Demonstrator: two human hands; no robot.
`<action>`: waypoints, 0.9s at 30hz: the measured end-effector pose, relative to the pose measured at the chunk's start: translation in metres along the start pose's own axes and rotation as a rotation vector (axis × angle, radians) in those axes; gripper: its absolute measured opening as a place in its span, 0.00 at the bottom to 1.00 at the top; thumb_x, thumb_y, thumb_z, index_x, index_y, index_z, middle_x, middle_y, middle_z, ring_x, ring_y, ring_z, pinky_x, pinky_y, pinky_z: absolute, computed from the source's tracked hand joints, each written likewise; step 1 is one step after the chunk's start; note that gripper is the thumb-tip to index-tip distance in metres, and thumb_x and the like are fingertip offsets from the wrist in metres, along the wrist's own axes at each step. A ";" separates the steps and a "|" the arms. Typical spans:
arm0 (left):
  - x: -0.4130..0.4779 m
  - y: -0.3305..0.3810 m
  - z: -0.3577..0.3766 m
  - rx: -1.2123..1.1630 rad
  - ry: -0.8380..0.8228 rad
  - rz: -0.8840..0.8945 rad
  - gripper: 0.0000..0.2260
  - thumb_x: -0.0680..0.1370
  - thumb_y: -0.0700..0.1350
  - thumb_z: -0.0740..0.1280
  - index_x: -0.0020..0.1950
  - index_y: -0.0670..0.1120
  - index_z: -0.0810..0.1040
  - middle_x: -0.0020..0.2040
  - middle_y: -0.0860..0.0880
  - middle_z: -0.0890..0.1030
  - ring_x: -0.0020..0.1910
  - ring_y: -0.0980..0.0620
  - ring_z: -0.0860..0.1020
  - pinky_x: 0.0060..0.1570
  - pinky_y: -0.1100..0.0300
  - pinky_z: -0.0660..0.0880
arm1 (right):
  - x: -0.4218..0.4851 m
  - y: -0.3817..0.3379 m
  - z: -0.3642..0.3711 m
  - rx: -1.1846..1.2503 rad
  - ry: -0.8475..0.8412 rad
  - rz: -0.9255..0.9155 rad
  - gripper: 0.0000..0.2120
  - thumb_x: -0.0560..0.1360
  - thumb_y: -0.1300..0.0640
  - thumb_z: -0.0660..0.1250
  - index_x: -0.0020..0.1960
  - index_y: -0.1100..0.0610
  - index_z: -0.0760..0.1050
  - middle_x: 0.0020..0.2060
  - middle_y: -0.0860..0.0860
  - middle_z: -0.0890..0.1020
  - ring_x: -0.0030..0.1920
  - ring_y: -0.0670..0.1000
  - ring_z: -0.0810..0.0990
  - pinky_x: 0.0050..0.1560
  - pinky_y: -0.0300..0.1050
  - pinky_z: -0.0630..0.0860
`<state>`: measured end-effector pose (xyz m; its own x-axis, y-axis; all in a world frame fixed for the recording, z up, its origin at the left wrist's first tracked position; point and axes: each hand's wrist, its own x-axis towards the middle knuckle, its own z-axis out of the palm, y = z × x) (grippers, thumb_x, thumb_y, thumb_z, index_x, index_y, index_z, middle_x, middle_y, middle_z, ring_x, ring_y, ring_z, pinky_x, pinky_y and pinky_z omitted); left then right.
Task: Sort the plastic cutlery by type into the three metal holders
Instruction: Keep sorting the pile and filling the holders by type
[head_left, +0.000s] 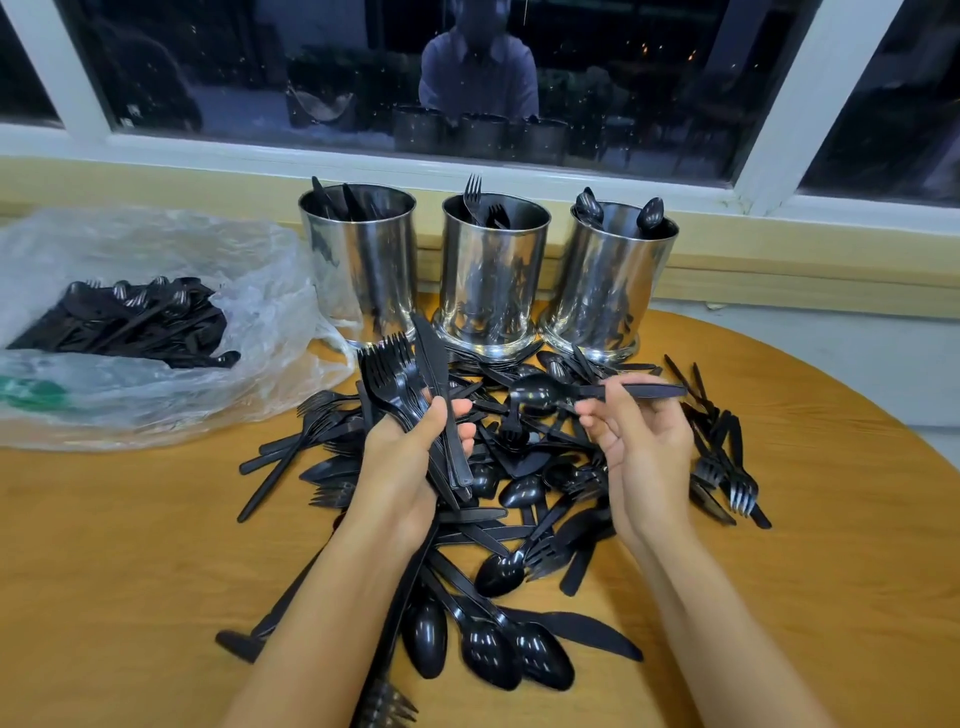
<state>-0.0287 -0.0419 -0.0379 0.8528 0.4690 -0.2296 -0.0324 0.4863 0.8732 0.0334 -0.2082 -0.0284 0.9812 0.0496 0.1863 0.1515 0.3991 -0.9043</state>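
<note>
While the left grip (410, 457) clasps forks (384, 364) and a knife (431, 353), the right grip (644, 447) pinches a spoon (535, 395) over the pile (514, 491); sorting is under way, and the spoon likely belongs in the right holder (608, 280).

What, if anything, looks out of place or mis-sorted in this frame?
One knife stands among the forks gripped in the left hand, mixing types. The left holder shows knives, the middle holder forks, the right holder spoons: nothing misplaced there.
</note>
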 end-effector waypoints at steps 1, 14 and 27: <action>0.000 0.000 0.000 -0.006 -0.006 -0.011 0.14 0.82 0.42 0.62 0.65 0.37 0.76 0.44 0.46 0.83 0.34 0.55 0.81 0.35 0.64 0.79 | -0.001 0.000 0.002 -0.038 0.009 -0.005 0.04 0.79 0.64 0.64 0.48 0.57 0.75 0.35 0.50 0.81 0.38 0.51 0.81 0.44 0.41 0.78; -0.002 0.001 0.007 -0.145 -0.063 -0.132 0.10 0.82 0.35 0.59 0.42 0.43 0.68 0.35 0.48 0.68 0.24 0.57 0.64 0.25 0.65 0.65 | -0.016 0.007 0.016 -0.182 -0.204 0.306 0.09 0.79 0.59 0.65 0.49 0.56 0.85 0.36 0.50 0.78 0.36 0.46 0.74 0.40 0.39 0.73; -0.006 0.000 0.006 0.091 -0.095 -0.071 0.22 0.63 0.59 0.74 0.34 0.41 0.74 0.27 0.49 0.75 0.38 0.52 0.76 0.73 0.38 0.61 | -0.030 0.006 0.031 -0.184 -0.210 0.296 0.04 0.74 0.65 0.71 0.48 0.62 0.82 0.36 0.54 0.84 0.37 0.49 0.83 0.41 0.38 0.80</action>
<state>-0.0312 -0.0493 -0.0342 0.8968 0.3622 -0.2540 0.0730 0.4451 0.8925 0.0007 -0.1786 -0.0274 0.9430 0.3309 -0.0353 -0.0965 0.1704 -0.9806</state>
